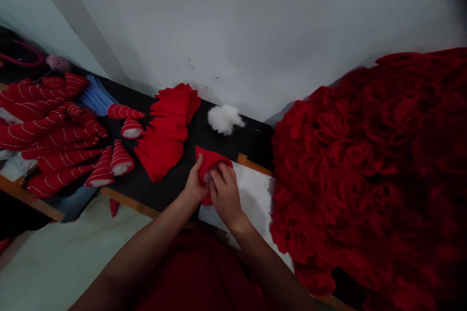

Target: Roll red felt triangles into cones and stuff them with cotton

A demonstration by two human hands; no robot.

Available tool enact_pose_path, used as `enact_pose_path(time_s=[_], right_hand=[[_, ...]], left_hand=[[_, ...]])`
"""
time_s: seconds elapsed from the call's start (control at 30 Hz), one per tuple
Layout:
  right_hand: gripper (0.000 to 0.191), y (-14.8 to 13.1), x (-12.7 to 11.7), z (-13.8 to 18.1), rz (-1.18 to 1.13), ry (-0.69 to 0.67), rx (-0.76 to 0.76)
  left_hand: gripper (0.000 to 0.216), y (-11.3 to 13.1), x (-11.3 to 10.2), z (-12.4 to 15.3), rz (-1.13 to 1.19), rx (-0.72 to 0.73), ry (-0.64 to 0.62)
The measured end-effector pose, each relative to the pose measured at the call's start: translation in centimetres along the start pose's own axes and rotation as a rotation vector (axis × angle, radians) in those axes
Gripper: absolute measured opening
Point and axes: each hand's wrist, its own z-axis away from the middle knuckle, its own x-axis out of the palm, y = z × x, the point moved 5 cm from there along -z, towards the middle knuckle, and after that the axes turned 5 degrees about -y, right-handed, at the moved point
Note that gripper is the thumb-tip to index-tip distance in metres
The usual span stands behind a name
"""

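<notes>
My left hand (195,182) and my right hand (226,194) both grip a small red felt cone (213,161) above a white sheet (253,192). My right fingers press at its open end, where a bit of white filling shows. A loose tuft of white stuffing (224,119) lies on the black tabletop (219,143) beyond my hands. To the left is a stack of plain red felt pieces (168,129). Past it are stuffed red cones with white stitching (122,158) and a heap of striped red pieces (47,131).
A huge mound of ruffled dark red fabric (365,175) fills the right side. A white wall (237,24) rises behind the table. A blue bundle (97,97) and a ball of red-and-white twine (58,63) sit far left. The table has a wooden edge (127,206).
</notes>
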Motion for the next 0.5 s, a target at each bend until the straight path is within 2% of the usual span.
enact_pose_path(time_s=[0.17, 0.3, 0.5], right_hand=[[0.029, 0.7, -0.6, 0.1, -0.073, 0.017, 0.029], [0.023, 1.2, 0.2, 1.0, -0.083, -0.027, 0.013], [0.025, 2.4, 1.3, 1.2, -0.151, -0.074, 0.053]], left_hand=[[0.040, 0.0, 0.2, -0.2, -0.015, -0.018, -0.050], [0.039, 0.1, 0.1, -0.3, -0.014, -0.015, -0.007], [0.041, -0.3, -0.6, -1.3, -0.004, -0.059, 0.028]])
